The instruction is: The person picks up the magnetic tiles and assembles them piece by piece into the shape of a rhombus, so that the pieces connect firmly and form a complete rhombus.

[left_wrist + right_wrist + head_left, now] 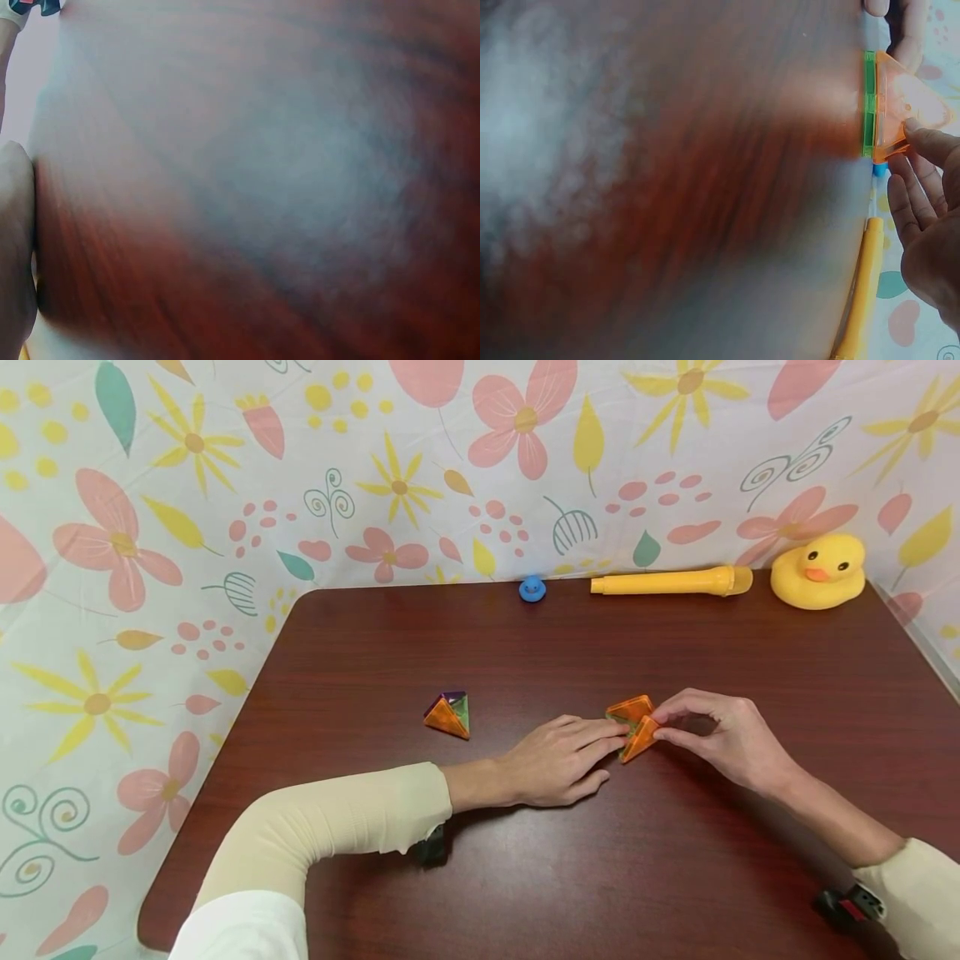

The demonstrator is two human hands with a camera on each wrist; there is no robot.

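My right hand (731, 735) pinches an orange translucent triangular tile (640, 741) between thumb and fingertips. In the right wrist view this tile stands up over a green tile (869, 105) that lies on the table. Beside it is another orange triangular tile (631, 707), leaning inward. My left hand (562, 762) rests palm down on the table with its fingers stretched out, fingertips at the left side of these tiles and hiding part of the green one. Only an edge of the left hand (13, 247) shows in the left wrist view.
A small pyramid (450, 717) of orange, green and purple tiles stands left of my hands. Along the back edge of the brown table (375, 643) are a small blue duck (532, 589), a yellow toy microphone (667, 582) and a large yellow duck (817, 578). Behind hangs a flowered cloth (262, 468).
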